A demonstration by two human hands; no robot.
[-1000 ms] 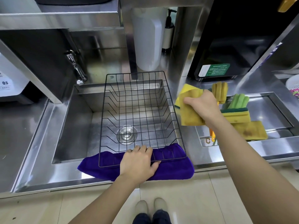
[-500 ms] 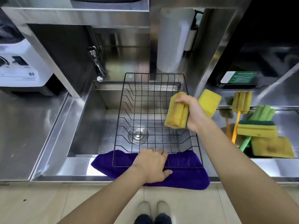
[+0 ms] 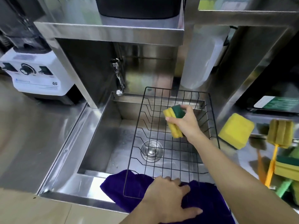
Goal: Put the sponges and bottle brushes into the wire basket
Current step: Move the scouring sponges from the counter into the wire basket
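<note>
My right hand (image 3: 186, 122) is closed on a pair of sponges (image 3: 174, 121), yellow with a green scouring face, pinched between thumb and fingers. Their long axis runs from far-left to near-right, tilted, with the green end farthest from me. They hang above the open top of the wire basket (image 3: 212, 120), over its far right part and inside the line of its rim, not touching the wires as far as I can tell. The basket's floor therefore lies straight below the sponges, so I judge the coming move to be a short drop or lowering, then a release.

My left hand (image 3: 169, 198) lies flat, fingers spread, on the purple cloth (image 3: 116, 186) at the basket's near edge, its fingertips at the near rim wire; it grips nothing that I can see and seems to steady the basket. The basket sits over the sink (image 3: 103, 143), and I see nothing in it yet.

To the right, on the worktop (image 3: 239, 156), wait another yellow sponge (image 3: 236, 130) propped on edge, a bottle brush (image 3: 279, 133) with a yellow handle, and further sponges (image 3: 288, 167) at the picture's edge. All lie on the right-hand side, well apart from my left hand, so the right hand is the nearer one for fetching them.
</note>
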